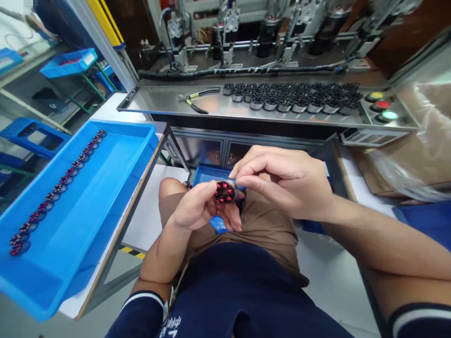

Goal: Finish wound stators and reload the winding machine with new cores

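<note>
Covering one edge, your left hand [197,206] grips the round, metallic-rimmed part [224,192] with red segments above your lap [262,223]; your right hand [287,182] bunches its fingertips at the rim, its hold too hidden to tell.

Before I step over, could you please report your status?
Left fingers hold a round part. Right fingers beside it, contact unclear. Pliers on metal tray, out of the way.

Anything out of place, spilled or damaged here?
No spill or obvious damage visible. Slightly odd: yellow-black pliers lie splayed on the silver metal ledge, a loose tool beside black-silver cylindrical parts. The round red-black part in the left hand is too small to check.
</note>
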`<state>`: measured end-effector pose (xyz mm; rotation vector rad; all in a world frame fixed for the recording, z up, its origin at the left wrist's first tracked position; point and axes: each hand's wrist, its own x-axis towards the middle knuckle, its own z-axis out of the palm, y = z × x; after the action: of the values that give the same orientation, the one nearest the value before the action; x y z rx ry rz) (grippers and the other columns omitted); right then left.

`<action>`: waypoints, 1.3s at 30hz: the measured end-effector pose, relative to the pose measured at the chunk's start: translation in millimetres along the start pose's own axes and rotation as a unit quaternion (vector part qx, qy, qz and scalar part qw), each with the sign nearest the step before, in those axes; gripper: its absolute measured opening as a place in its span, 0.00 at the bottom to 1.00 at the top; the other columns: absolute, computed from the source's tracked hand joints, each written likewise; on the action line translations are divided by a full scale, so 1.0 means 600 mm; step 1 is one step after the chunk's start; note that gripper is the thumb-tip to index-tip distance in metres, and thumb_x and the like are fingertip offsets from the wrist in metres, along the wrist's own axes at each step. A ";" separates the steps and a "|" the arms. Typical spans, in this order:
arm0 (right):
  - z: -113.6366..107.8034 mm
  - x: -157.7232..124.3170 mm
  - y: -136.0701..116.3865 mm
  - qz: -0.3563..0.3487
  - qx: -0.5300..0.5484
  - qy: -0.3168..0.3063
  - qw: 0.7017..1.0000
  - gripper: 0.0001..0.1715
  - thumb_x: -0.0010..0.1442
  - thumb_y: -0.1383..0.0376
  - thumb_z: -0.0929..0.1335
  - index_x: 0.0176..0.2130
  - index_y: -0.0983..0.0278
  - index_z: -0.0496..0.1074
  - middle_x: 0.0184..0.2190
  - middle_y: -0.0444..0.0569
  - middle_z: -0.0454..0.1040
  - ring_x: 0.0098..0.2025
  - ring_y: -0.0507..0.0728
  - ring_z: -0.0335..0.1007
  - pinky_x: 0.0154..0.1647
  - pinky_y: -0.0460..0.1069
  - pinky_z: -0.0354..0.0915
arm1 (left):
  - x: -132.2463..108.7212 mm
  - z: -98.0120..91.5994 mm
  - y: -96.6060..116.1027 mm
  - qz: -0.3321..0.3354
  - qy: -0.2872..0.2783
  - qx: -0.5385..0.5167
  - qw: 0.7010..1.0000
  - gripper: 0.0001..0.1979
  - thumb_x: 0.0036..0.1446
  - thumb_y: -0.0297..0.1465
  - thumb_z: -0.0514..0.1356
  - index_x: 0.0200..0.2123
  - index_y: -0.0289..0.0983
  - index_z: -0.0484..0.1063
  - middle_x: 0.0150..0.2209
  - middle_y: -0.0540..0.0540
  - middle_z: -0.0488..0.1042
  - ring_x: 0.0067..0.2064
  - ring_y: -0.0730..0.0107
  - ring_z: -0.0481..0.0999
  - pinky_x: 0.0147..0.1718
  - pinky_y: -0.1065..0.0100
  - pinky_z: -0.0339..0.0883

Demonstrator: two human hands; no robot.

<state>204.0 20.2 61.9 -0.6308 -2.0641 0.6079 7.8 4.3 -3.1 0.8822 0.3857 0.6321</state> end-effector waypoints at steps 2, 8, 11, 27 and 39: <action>0.000 -0.003 0.000 0.008 -0.012 0.013 1.000 0.09 0.65 0.67 0.70 0.31 0.61 0.74 0.30 0.45 0.77 0.32 0.52 0.73 0.34 0.48 0.69 | -0.005 0.006 -0.002 0.078 0.061 0.010 0.995 0.20 0.60 0.47 0.63 0.43 0.35 0.74 0.32 0.45 0.82 0.29 0.66 0.83 0.24 0.72 0.75; 0.010 -0.012 -0.003 0.090 -0.012 0.073 0.993 0.11 0.65 0.68 0.69 0.29 0.62 0.72 0.28 0.44 0.75 0.29 0.51 0.70 0.32 0.48 0.67 | -0.002 0.010 -0.017 0.312 0.158 0.079 0.934 0.24 0.48 0.32 0.74 0.49 0.49 0.74 0.48 0.50 0.79 0.49 0.62 0.83 0.45 0.66 0.79; 0.013 -0.011 -0.001 0.071 0.040 0.057 0.995 0.11 0.66 0.65 0.69 0.30 0.62 0.73 0.28 0.45 0.75 0.29 0.51 0.70 0.31 0.47 0.67 | 0.007 0.006 -0.018 0.337 0.193 0.066 0.919 0.19 0.51 0.42 0.72 0.46 0.48 0.75 0.46 0.49 0.80 0.52 0.58 0.81 0.48 0.61 0.77; 0.015 -0.014 0.009 0.085 -0.016 0.082 0.993 0.12 0.64 0.67 0.70 0.28 0.60 0.74 0.27 0.44 0.75 0.28 0.52 0.70 0.30 0.49 0.65 | 0.002 0.011 -0.025 0.282 0.165 0.106 0.939 0.24 0.50 0.30 0.74 0.49 0.45 0.74 0.42 0.51 0.78 0.36 0.72 0.82 0.31 0.74 0.77; 0.085 -0.044 -0.016 0.324 0.357 0.120 0.868 0.18 0.59 0.55 0.75 0.26 0.65 0.73 0.21 0.43 0.73 0.22 0.49 0.67 0.23 0.44 0.65 | 0.020 -0.013 -0.026 0.371 0.211 0.140 0.893 0.14 0.50 0.33 0.74 0.39 0.45 0.77 0.49 0.50 0.78 0.49 0.65 0.82 0.50 0.63 0.77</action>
<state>172.2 -13.0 26.4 -0.8810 -1.2114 1.5023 17.9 9.1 -20.7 1.1751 0.5390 1.5219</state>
